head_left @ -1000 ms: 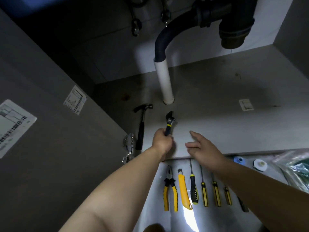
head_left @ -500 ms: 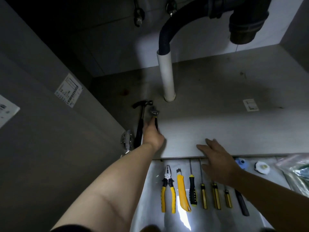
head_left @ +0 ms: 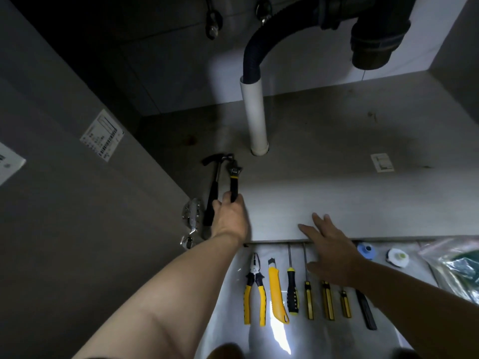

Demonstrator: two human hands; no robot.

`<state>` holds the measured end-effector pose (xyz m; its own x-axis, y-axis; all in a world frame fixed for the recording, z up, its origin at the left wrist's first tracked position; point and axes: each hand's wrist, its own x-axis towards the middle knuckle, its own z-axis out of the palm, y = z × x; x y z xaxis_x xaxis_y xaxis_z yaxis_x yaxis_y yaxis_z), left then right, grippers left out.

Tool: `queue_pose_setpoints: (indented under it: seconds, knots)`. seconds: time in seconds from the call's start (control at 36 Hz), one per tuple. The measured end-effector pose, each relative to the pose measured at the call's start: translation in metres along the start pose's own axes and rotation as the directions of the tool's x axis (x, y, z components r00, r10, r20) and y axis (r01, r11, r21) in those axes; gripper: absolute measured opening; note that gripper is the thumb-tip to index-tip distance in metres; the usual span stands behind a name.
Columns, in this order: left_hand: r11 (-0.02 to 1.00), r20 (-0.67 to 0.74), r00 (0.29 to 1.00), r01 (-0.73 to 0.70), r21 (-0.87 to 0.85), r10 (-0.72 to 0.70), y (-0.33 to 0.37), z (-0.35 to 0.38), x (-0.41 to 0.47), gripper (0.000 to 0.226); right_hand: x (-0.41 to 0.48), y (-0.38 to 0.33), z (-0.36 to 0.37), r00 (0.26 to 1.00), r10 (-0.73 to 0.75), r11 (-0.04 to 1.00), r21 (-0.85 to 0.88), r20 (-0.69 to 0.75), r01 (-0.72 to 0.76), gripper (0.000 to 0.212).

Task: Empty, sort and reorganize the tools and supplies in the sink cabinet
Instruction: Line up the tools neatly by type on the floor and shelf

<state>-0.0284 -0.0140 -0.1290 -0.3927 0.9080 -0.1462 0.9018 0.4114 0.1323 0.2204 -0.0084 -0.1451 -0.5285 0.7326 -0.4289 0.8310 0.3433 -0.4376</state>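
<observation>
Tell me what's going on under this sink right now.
A person is arranging tools. The left hand grips the adjustable wrench by its handle, next to the hammer lying on the cabinet floor. The right hand is open over the floor's front edge. Outside the cabinet, pliers, a utility knife and screwdrivers lie in a row.

The left arm stretches forward, bare forearm nearly straight. The left grip (head_left: 229, 218), back of the hand up, curls its fingers round the handle end of the adjustable wrench (head_left: 234, 182). The right grip (head_left: 331, 251) is held flat, palm down, fingers straight and spread, its forearm running off to the lower right.
</observation>
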Motion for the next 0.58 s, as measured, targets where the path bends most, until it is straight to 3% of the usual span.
queue_pose_setpoints:
  seconds: [0.17,0.25,0.39,0.44,0.5,0.58]
  knots:
    - [0.999,-0.003,1.000,0.010,-0.044,-0.010,-0.001,0.003,-0.005,0.062,0.001,-0.001,0.002,1.000,0.004,0.999,-0.054,0.024,-0.002,0.102]
    - [0.999,-0.063,0.998,-0.004,-0.033,0.002,-0.002,0.004,-0.018,0.055,0.001,-0.003,0.000,0.999,0.013,0.998,-0.065,0.036,-0.010,0.102]
    - [0.977,-0.193,0.958,-0.211,0.029,0.213,-0.007,0.017,-0.062,0.039,-0.005,-0.007,-0.002,1.000,0.009,0.998,-0.070,0.019,-0.007,0.099]
    - [0.944,-0.147,0.933,-0.329,0.013,0.328,-0.010,0.029,-0.083,0.027,-0.010,-0.008,0.000,0.999,0.009,0.999,-0.039,-0.037,-0.011,0.092]
    - [0.935,-0.071,0.935,-0.352,-0.044,0.348,-0.014,0.045,-0.105,0.016,-0.019,-0.009,0.004,0.991,0.013,1.000,-0.003,-0.137,-0.013,0.080]
    - [0.984,0.155,0.983,-0.077,-0.158,0.102,-0.016,0.072,-0.131,0.025,-0.032,-0.013,0.015,0.949,-0.034,0.998,-0.061,-0.314,0.015,0.057]
